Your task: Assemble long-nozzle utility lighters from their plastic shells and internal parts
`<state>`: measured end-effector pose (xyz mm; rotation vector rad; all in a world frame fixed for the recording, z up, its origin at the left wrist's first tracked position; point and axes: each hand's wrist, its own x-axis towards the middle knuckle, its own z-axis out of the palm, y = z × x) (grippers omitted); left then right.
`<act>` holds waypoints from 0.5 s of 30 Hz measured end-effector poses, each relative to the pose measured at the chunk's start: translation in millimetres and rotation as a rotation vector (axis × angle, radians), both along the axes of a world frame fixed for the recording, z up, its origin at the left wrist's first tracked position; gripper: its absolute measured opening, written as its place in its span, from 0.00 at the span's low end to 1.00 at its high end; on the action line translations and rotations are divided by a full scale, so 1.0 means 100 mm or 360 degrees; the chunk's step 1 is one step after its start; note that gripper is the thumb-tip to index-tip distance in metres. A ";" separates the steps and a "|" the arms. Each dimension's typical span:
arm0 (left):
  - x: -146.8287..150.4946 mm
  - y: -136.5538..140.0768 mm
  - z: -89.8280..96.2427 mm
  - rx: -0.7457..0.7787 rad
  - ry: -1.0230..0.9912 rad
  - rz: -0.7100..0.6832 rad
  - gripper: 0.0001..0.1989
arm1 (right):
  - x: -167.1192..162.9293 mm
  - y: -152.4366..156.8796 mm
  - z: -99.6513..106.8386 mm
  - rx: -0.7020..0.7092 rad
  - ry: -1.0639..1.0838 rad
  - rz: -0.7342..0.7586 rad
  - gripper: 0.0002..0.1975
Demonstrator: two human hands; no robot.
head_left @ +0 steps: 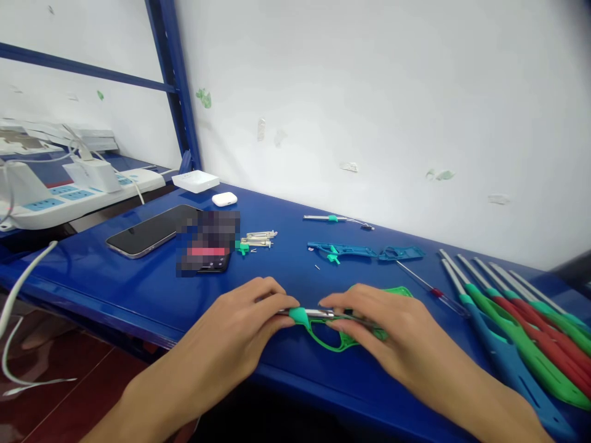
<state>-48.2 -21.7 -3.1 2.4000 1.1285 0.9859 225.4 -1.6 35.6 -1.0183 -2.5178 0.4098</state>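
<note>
Near the front edge of the blue table, a green long-nosed lighter [325, 340] lies between my hands, its inner parts showing. My left hand [252, 323] pinches the metal tube at its left end, beside a teal collar [299, 316]. The fingers of my right hand [378, 323] close on the lighter's body near the inner end of the metal part [321, 313]. My right palm and fingers cover much of the green handle. Beyond my hands are blue lighter shell pieces [355, 250], a teal trigger piece [333, 256] and a screwdriver [446, 298].
Several assembled lighters [521, 326] lie along the right side of the table [277, 277]. A metal tube with wires [332, 218] is near the wall. Small metal parts [258, 240], two phones [148, 234], a white earbud case [225, 199] and a power strip [87, 197] are left.
</note>
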 end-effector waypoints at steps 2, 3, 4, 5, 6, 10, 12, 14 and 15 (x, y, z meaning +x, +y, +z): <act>-0.07 0.00 0.03 0.0016 -0.0006 0.0033 0.11 | -0.01 0.00 0.00 -0.0060 -0.0011 -0.0083 0.17; -0.10 0.00 0.04 0.0013 -0.0006 0.0047 0.11 | 0.00 -0.01 0.00 -0.0094 -0.0017 -0.0129 0.18; -0.13 0.00 0.05 0.0003 -0.0001 0.0059 0.11 | 0.01 -0.01 0.00 -0.0120 -0.0021 -0.0170 0.19; -0.15 0.00 0.06 -0.0009 0.0005 0.0071 0.11 | 0.02 -0.01 0.00 -0.0133 -0.0034 -0.0200 0.18; -0.17 0.00 0.06 -0.0021 0.0012 0.0081 0.10 | 0.04 -0.01 0.01 -0.0132 -0.0051 -0.0228 0.16; -0.20 -0.02 0.04 -0.0112 0.0078 0.0092 0.12 | 0.10 -0.01 0.03 -0.0161 -0.0102 -0.0265 0.07; -0.20 -0.03 0.03 -0.0180 0.0125 0.0076 0.14 | 0.11 -0.01 0.04 -0.0233 -0.0097 -0.0257 0.07; -0.20 -0.03 0.02 -0.0214 0.0166 0.0039 0.15 | 0.10 0.00 0.04 -0.0295 -0.0105 -0.0244 0.07; -0.20 -0.03 0.02 -0.0225 0.0183 0.0023 0.15 | 0.09 0.00 0.04 -0.0308 -0.0109 -0.0244 0.07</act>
